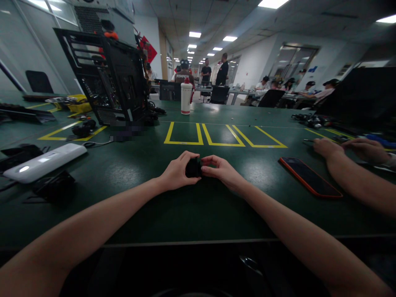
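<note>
The small black piece [192, 167] is in front of me, on the near side of the white bottle [185, 99] and almost in line with it. My left hand [177, 171] is curved around the piece from its left, thumb on the near edge and fingers on the far edge, so it is pinched between them. My right hand [223, 171] has the thumb and the fingers drawn close at the right edge of the piece; whether they pinch it or only touch it, I cannot tell.

For good work here, I think the left hand should be the steady one, holding firmly but without squeezing, and the right fingertips should do the fine movement, lightly and slowly. I would also stay low above the green table [216, 214], because a black part dropped on such a dark surface could be difficult to find.

Between the bottle and my hands lie the yellow tape marks [184, 143], extending to the right of the bottle. Farther right of the bottle, and nearer to me, is the orange-edged phone [309, 177]; my right elbow should not drift toward it. Beyond the phone are a co-worker's hands [328, 148]. Left of the bottle stands the black computer case [123, 82].
</note>
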Tool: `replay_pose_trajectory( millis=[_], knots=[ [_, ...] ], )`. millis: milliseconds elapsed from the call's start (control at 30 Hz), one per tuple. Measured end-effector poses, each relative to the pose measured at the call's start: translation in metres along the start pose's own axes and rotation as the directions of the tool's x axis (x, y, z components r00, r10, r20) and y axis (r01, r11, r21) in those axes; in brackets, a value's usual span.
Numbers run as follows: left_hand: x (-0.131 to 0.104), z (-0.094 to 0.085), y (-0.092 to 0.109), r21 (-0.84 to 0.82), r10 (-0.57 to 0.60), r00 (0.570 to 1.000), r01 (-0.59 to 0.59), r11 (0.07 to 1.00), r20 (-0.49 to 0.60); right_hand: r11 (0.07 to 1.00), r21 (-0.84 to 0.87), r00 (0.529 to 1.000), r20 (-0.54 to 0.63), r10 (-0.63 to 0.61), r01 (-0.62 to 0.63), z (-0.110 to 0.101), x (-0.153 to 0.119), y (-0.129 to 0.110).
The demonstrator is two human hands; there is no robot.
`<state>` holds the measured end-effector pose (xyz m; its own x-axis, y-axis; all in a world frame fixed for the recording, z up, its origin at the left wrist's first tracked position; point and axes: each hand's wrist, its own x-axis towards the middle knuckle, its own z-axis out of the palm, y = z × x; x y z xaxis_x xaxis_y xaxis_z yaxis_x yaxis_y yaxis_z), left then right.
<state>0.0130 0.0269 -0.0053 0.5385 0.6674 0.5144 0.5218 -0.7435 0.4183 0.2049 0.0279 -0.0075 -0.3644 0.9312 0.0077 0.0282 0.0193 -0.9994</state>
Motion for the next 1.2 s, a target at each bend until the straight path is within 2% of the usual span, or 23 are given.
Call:
replay_pose_trajectory(
  millis=[200,467,633,833,1067,1200],
  knots=[
    [0.0003,-0.0004,0.0002,-0.007,0.005,1.0,-0.005,1.0,0.0,0.996,-0.077,0.998,0.052,-0.044,0.048,-0.0017,-0.003,-0.0017],
    [0.0007,0.0007,-0.0001,-0.008,0.011,1.0,-0.011,1.0,-0.014,0.998,0.045,0.999,0.034,0.037,-0.039,0.0033,-0.0043,-0.0053],
    [0.0005,0.0005,0.0008,-0.002,-0.003,1.0,0.003,1.0,-0.003,0.999,0.035,0.999,0.038,-0.012,0.011,0.0019,-0.0026,-0.0027],
    [0.0003,0.0004,0.0002,-0.011,-0.008,1.0,0.008,1.0,-0.002,1.0,0.005,0.998,0.055,-0.008,0.007,-0.0006,-0.0006,0.0008],
    [0.0004,-0.0015,0.0018,-0.022,0.007,1.0,-0.007,1.0,0.004,0.991,-0.054,0.992,0.049,-0.116,0.119,0.0,-0.0005,0.0001],
    [0.0,-0.0018,0.0021,-0.022,0.002,1.0,-0.002,1.0,0.005,0.992,-0.032,0.992,0.057,-0.116,0.118,0.0015,-0.0011,-0.0015]
  ],
)
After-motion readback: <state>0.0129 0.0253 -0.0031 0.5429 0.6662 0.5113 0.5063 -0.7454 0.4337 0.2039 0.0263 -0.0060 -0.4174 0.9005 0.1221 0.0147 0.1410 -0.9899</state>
